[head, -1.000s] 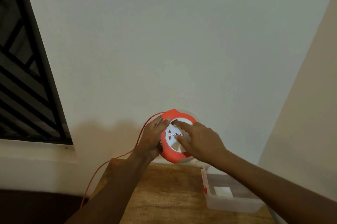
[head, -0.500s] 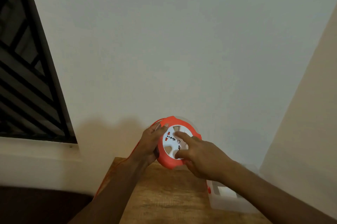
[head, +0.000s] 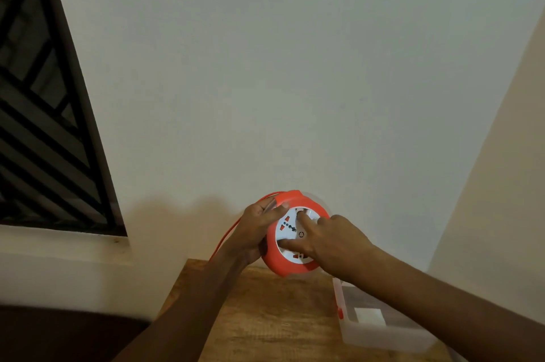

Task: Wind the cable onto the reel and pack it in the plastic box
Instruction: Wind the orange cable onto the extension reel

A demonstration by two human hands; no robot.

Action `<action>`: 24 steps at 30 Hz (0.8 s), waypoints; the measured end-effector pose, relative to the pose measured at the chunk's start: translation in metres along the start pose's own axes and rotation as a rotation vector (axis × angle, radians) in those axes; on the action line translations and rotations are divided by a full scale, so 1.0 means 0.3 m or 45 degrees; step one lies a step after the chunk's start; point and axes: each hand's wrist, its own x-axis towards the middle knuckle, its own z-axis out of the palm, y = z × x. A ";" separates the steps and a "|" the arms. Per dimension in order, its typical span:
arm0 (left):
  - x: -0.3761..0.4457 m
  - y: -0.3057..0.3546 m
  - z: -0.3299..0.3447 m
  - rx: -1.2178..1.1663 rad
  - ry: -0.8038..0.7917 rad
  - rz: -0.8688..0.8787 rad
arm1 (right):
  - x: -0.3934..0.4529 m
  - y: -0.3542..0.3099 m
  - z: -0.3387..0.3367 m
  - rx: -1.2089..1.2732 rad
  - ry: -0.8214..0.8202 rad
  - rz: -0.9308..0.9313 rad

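While my left hand (head: 253, 232) grips the reel (head: 290, 236) by its rim above the table (head: 265, 317), my right hand (head: 330, 239) presses two straight fingers on its white face, winding. Loose cable (head: 227, 239) trails left of the reel, so I judge more turns are needed before the box (head: 380, 335), right of and below the reel.

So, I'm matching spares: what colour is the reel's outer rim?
Orange-red rim on the reel, white centre face; head view.
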 end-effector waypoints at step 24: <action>0.044 0.003 0.064 -0.214 0.265 0.107 | 0.025 -0.023 0.050 1.136 0.389 0.813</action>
